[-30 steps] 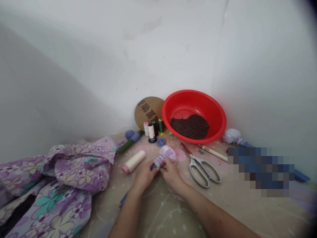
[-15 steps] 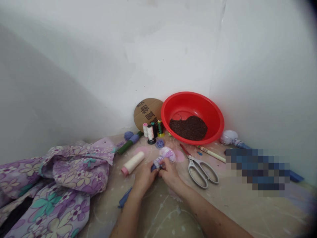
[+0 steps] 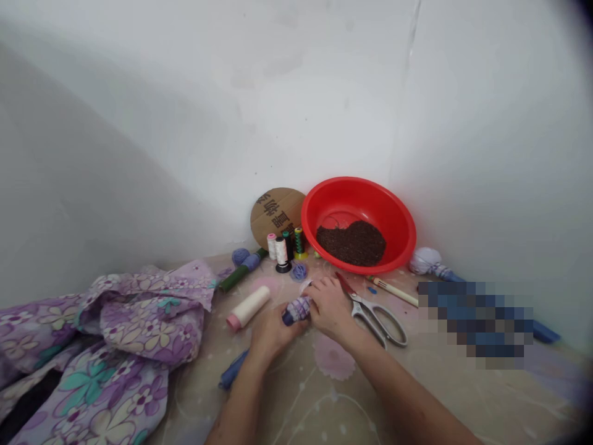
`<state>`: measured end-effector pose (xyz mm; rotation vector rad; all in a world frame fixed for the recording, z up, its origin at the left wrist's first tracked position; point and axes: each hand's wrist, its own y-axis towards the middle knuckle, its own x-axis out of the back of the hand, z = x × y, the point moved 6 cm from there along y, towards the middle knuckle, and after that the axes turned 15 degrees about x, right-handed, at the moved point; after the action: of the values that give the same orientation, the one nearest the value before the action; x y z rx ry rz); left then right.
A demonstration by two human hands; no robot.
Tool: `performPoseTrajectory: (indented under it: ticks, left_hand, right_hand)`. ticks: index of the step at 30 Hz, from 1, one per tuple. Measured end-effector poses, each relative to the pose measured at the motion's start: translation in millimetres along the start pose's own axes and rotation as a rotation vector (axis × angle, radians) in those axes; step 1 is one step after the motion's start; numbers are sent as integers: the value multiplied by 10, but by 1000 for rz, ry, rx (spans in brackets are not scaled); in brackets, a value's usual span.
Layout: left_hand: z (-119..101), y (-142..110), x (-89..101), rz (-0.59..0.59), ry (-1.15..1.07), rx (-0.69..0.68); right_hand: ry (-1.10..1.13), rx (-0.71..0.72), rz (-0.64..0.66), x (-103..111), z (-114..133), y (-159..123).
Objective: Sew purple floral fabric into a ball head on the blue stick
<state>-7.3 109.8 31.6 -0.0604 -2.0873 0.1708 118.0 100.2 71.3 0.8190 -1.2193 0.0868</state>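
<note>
A lilac cloth bundle, banded with dark blue, sits at lower centre of the frame, clamped between my hands. My left hand cups it from below, fingers together; my right hand presses from the upper right, fingers also together. I seem to be binding it, and the wrap appears to need holding tight until its end is secured. Just left lies a cream thread cone; just right, steel scissors. Thread spools and a red basin stand above, near the wall corner.
</note>
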Motion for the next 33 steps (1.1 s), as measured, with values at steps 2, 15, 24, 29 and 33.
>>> performPoseTrajectory:
  ticks: [2, 15, 24, 29, 33]
  left_hand:
    - [-11, 0, 6, -80, 57, -38]
    - [20, -6, -8, -236, 194, -52]
    - [11, -21, 15, -211, 206, -17]
    - [13, -23, 30, -209, 197, 26]
    - [4, -25, 30, -190, 178, 17]
  right_hand:
    - [-5, 33, 40, -21, 40, 42]
    - [-76, 105, 247, -214, 208, 327]
    - [9, 57, 155, -207, 134, 327]
    - [71, 157, 258, -227, 155, 345]
    - [380, -116, -1, -282, -54, 389]
